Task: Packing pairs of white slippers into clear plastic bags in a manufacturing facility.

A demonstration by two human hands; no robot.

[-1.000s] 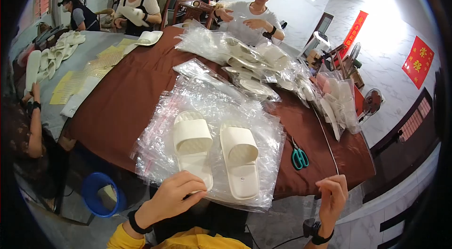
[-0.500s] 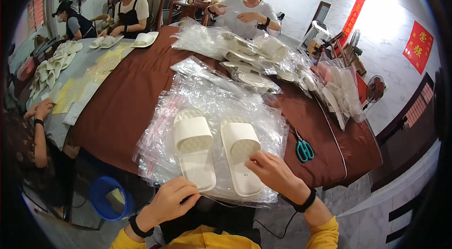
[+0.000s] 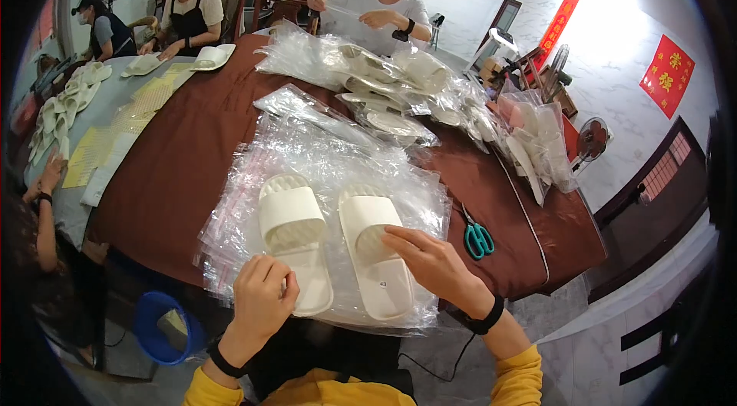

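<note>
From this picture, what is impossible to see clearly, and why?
In the head view:
Left slipper: part of its edge, behind the left hand.
Right slipper: part of its strap, behind the right hand.
Bagged slippers: their number, lost in overlap and glare.
Far-left co-worker: head, cut off by the dark rim.

Two slippers [image 3: 292, 217] on nearest bags [image 3: 322, 137]; one scissors [image 3: 479, 241]; one blue bin [image 3: 146, 331]; two red right-wall banners [image 3: 666, 77]

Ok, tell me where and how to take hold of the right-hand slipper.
Probably best by the strap of the right-hand slipper, with the right hand from the near side, gripping above and beneath: the strap arches up, its opening facing you, while the slipper lies flat on plastic bags.
</note>
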